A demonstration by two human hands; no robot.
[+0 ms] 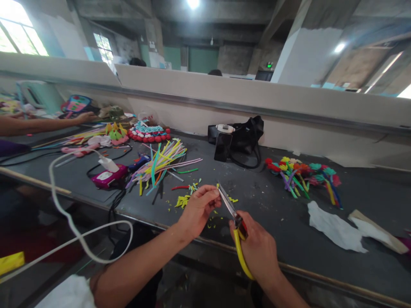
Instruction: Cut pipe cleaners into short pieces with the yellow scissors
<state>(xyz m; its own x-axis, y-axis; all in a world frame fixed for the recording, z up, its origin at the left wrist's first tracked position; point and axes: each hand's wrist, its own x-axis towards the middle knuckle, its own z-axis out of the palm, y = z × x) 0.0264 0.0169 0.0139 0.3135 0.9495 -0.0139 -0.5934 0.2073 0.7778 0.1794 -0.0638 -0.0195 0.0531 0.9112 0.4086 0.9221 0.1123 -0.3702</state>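
Note:
My right hand [258, 248] is closed round the yellow handles of a pair of scissors [231, 214], blades pointing up and left. My left hand [201, 205] pinches a small yellow piece right at the blade tips, too small to name. Below and left of it lie yellow cuttings [183, 201] scattered on the dark grey table [263, 201]. A loose pile of coloured pipe cleaners [163, 164] lies further left.
A bunch of pipe-cleaner flowers [303, 173] lies at right, with white cloth [335, 231] nearer me. A black bag with a phone [239, 141] stands behind. A pink device [109, 176] with a white cable lies left. Another person's arm [48, 124] rests at far left.

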